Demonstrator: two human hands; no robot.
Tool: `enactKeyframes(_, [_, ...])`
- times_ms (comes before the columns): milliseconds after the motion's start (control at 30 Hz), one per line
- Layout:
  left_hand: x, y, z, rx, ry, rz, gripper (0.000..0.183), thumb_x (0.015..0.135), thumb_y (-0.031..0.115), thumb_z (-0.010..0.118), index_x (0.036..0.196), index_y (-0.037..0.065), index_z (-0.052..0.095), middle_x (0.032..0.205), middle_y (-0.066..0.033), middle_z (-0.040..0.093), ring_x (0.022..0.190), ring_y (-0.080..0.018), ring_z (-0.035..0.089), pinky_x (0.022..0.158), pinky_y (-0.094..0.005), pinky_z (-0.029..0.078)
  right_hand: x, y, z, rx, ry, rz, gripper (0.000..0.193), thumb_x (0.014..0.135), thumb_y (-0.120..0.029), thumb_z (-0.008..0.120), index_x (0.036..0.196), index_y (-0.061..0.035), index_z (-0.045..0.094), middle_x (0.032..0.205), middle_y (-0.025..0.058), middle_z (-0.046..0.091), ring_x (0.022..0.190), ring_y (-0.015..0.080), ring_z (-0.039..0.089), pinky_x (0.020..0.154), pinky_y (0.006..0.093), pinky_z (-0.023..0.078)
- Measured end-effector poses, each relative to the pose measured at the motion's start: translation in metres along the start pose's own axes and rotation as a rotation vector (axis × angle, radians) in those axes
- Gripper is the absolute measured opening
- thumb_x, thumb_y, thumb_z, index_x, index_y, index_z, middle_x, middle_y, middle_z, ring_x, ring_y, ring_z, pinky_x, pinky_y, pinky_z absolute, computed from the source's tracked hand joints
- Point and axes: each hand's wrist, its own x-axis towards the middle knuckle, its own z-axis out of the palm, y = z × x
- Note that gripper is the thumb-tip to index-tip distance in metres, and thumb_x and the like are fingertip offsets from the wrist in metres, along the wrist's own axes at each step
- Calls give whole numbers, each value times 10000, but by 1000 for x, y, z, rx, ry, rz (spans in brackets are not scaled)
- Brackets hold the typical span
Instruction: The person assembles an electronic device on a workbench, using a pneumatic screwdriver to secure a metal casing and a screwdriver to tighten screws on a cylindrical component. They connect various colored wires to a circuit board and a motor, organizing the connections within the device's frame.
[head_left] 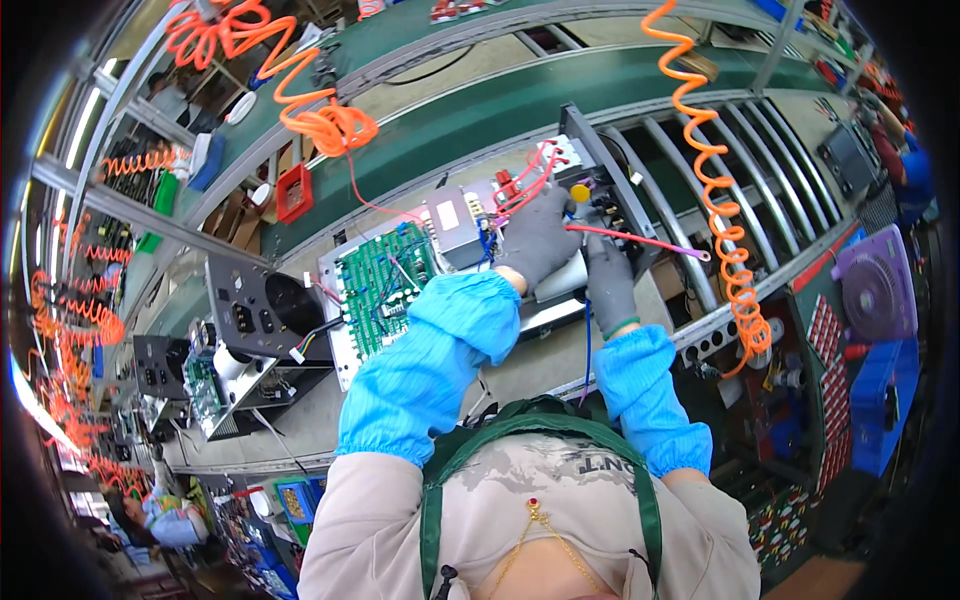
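Note:
An open electrical chassis [335,300] lies in front of me, with a green circuit board [385,280], a grey metal-cased transformer [453,228] and red wires [522,195] on it. My left hand [540,240], in a grey glove, is curled over the wiring beside the end panel [600,160]. Close to it, my gloved right hand [610,285] has its fingers drawn together and reaching into the chassis. Between the hands shows part of a white cylinder [562,282]. A thick red cable [650,240] with a ring terminal sticks out over my right fingers. Both sets of fingertips are hidden.
Metal rollers [680,215] run to the right, with an orange coiled air hose [705,150] hanging over them. Another black panel with a fan [262,308] stands at the left. A red bin [293,193] sits beyond it. A purple fan [875,285] is far right.

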Motion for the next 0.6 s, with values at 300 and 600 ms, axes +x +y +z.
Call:
enactKeyframes(300, [0, 5, -7, -56, -65, -67, 269, 727, 187, 676, 959, 71, 600, 945, -127, 617, 890, -302, 624, 771, -390, 497, 1, 1, -4, 1, -62, 43, 320, 934, -278, 486, 942, 18, 608, 684, 125, 523, 599, 224, 497, 592, 359, 410])
enactKeyframes(600, [-3, 6, -9, -79, -75, -104, 266, 750, 207, 682, 964, 71, 603, 954, -131, 615, 888, -299, 621, 778, -384, 498, -8, -10, -5, 3, -82, 56, 334, 928, -299, 494, 984, 15, 592, 725, 127, 542, 593, 213, 494, 524, 370, 389])
